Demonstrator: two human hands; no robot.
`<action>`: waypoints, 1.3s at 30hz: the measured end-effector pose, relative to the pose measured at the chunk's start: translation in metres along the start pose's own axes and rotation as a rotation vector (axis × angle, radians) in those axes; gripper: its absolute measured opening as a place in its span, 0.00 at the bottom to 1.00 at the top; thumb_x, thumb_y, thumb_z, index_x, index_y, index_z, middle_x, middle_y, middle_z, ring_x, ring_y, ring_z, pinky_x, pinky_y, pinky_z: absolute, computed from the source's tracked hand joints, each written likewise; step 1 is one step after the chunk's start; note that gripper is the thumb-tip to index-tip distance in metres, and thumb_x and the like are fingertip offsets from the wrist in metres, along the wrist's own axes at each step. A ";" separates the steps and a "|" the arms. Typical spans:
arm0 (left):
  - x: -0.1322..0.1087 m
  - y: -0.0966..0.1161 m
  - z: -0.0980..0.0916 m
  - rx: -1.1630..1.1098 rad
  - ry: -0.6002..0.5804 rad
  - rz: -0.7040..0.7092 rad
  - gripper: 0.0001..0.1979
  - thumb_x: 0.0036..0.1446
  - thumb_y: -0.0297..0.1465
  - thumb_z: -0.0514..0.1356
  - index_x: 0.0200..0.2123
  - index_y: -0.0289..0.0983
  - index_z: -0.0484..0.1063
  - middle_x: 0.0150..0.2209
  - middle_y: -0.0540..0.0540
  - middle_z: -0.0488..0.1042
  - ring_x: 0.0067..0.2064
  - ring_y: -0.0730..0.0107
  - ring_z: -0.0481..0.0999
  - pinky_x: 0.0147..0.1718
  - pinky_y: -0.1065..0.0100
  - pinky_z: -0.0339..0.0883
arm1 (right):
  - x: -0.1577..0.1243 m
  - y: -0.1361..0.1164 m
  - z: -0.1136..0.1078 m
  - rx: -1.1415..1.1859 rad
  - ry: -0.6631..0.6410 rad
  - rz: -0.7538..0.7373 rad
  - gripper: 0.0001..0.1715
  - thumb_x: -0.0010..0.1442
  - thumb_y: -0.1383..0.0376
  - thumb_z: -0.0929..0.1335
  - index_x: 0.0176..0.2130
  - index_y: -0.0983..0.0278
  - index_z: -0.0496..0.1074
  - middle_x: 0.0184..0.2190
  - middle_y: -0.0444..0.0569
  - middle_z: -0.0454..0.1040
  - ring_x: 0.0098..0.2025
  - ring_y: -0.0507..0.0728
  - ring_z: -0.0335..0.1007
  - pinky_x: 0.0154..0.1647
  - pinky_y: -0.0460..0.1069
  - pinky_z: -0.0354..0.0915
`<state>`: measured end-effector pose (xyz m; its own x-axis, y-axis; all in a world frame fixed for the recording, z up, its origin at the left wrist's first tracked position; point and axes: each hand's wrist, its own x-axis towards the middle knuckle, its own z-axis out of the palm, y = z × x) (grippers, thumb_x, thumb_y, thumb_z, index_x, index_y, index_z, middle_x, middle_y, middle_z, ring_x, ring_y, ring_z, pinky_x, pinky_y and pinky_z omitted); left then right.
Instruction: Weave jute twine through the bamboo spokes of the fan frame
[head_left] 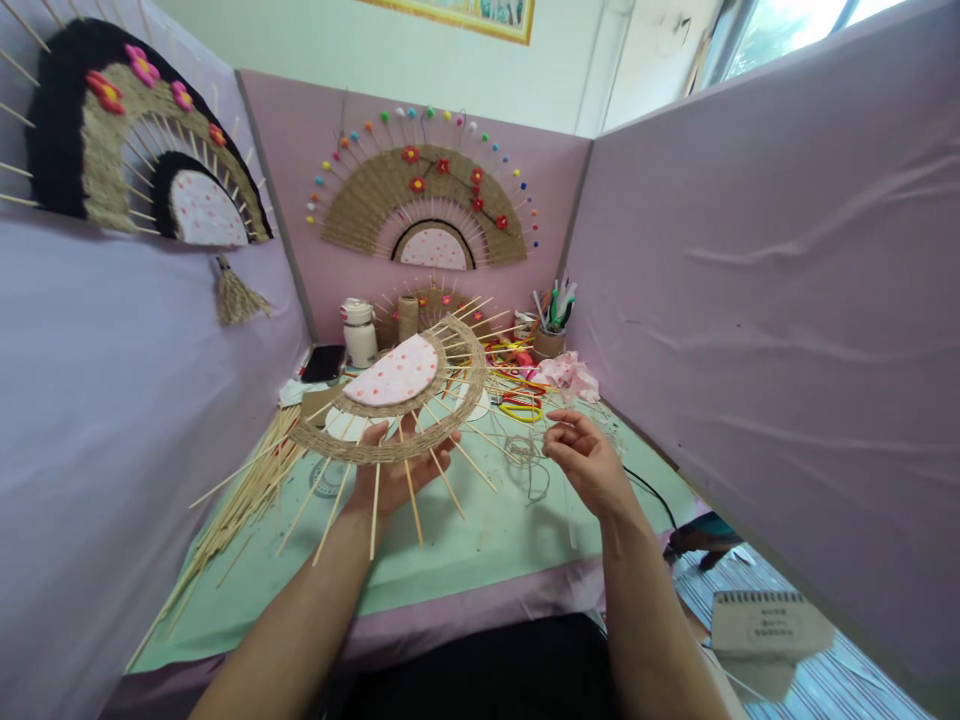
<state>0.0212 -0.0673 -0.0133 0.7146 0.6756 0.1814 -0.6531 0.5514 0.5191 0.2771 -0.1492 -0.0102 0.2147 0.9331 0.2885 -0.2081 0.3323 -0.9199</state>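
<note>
A half-round woven fan (379,447) of thin sticks and brown twine, with a spotted pink-white cloth centre, is tilted above the table. My left hand (401,470) holds it from below, its fingers behind the sticks and the woven band. To the right of the fan my right hand (585,460) is raised, thumb and fingertips drawn together. Whatever may be between those fingertips is too small to make out. Loose twine (529,462) lies in a tangle on the table between the hands.
Bundled sticks (240,490) lie at left. At the back are a white bottle (360,335), a twine spool (408,320), a phone (323,364), yellow-handled scissors (520,408) and a tool holder (549,343). Finished fans (360,205) hang on the cloth-covered partitions. A notebook (772,622) is at lower right.
</note>
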 end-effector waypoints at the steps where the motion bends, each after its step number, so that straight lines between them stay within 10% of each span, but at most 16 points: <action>1: 0.000 0.000 0.000 0.003 0.004 0.007 0.20 0.48 0.42 0.59 0.45 0.43 0.71 0.48 0.42 0.73 0.49 0.55 0.72 0.42 0.64 0.65 | -0.001 -0.002 0.000 0.015 -0.004 -0.005 0.21 0.47 0.68 0.74 0.42 0.59 0.71 0.26 0.42 0.71 0.28 0.51 0.63 0.31 0.47 0.59; 19: -0.007 -0.010 -0.010 0.203 -0.336 -0.268 0.31 0.56 0.50 0.51 0.53 0.33 0.68 0.56 0.34 0.68 0.49 0.45 0.73 0.41 0.59 0.67 | 0.014 0.025 0.025 0.216 0.329 -0.033 0.16 0.42 0.65 0.76 0.32 0.62 0.70 0.26 0.40 0.72 0.26 0.48 0.64 0.27 0.44 0.59; 39: 0.001 -0.012 -0.013 0.217 -0.223 -0.369 0.44 0.54 0.61 0.34 0.54 0.35 0.67 0.50 0.34 0.73 0.36 0.56 0.79 0.23 0.70 0.67 | 0.019 0.026 0.010 0.629 0.107 0.314 0.05 0.46 0.68 0.71 0.26 0.62 0.69 0.21 0.40 0.72 0.24 0.50 0.67 0.25 0.45 0.65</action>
<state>0.0262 -0.0668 -0.0306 0.9406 0.3195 0.1152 -0.2956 0.6032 0.7408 0.2660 -0.1218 -0.0258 0.1399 0.9899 -0.0226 -0.7798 0.0961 -0.6186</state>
